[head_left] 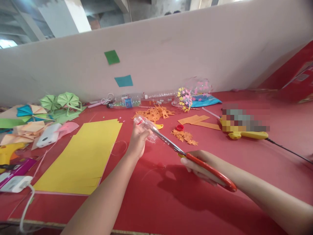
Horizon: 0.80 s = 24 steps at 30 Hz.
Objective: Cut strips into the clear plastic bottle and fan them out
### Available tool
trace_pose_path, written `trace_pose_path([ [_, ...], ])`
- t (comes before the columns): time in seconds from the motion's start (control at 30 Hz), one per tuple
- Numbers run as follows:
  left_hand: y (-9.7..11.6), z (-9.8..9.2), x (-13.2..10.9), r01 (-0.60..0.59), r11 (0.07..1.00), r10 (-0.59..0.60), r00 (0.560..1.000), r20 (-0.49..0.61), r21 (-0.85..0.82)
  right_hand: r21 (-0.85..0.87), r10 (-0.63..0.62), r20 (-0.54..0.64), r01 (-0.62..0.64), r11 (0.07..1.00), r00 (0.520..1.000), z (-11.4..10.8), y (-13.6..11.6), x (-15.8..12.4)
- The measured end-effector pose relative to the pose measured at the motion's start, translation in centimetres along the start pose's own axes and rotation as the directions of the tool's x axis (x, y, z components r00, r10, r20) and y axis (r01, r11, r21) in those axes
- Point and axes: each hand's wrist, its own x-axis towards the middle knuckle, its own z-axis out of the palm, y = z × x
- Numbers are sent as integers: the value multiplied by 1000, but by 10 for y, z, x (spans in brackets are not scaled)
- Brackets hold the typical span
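A clear plastic bottle piece (153,135) is gripped in my left hand (138,138), its red-ringed neck at the upper left. My right hand (202,163) is closed around red-handled scissors (210,171). The scissor blades point up and left and meet the edge of the plastic; whether they are cutting into it I cannot tell. On the red table beyond the hands lie a red bottle cap (180,128) and a small pile of orange paper stars (186,137). A thin clear plastic ring (118,148) rests left of my left wrist.
Yellow paper sheets (78,156) lie at left, near a white device (50,134) and green folded paper umbrellas (68,99). A yellow glue gun (249,134) with a black cord is at right. Star-covered clear plastic bottle pieces (184,99) stand by the low wall (158,55).
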Motion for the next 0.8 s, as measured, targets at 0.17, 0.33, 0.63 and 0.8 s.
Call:
trace_pose_path([
  [0.17,-3,4,-2,-26,1000,26,1000,15,0,20,13,-8,-13,1000,1000,0,0,0],
  [0.33,-3,5,-2,-36,999,36,999,30,-8,25,81,-53,-80,997,995,2,7,6],
  [0.63,-5,4,-1,-33,999,33,999,13,-4,-7,98,-84,-99,995,992,5,14,11],
  [0.8,-4,5,-2,-10,1000,9,999,46,6,30,44,-34,-43,999,998,2,5,6],
])
